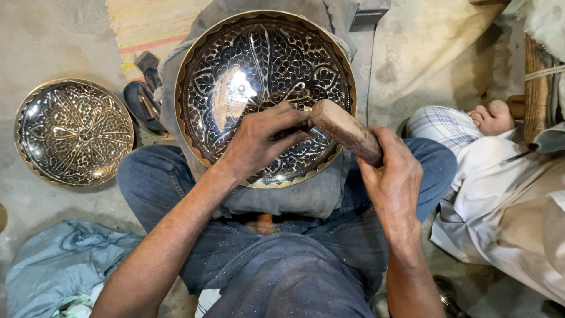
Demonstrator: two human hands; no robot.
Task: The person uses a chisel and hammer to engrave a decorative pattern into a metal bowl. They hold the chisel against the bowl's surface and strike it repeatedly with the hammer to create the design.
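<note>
Sitting cross-legged on a grey concrete floor (53,35), the person in blue jeans is propping a large round engraved metal bowl with a gold scalloped rim (235,65) on a grey cloth pad (294,197) across the lap, the bowl tilting up toward the camera. The left hand (259,138) is resting inside the bowl near its lower rim, fingers pinching closed around a small dark metal chisel (294,128), most of it hidden by the fingers; its tip cannot be seen. The right hand (391,174) is gripping a brown wooden mallet (344,129) in a closed fist, the mallet head sitting just at the chisel's top end over the lower right part of the bowl; whether they are touching cannot be told. A second, smaller engraved round metal bowl (73,132) is lying flat on the floor near the left edge, well apart from the hands. Dark tools (144,97) are lying between the two bowls. A crumpled pale blue cloth (65,259) is sitting at the lower left corner. Another person in a light checked garment (488,188) is sitting at the right edge.
</note>
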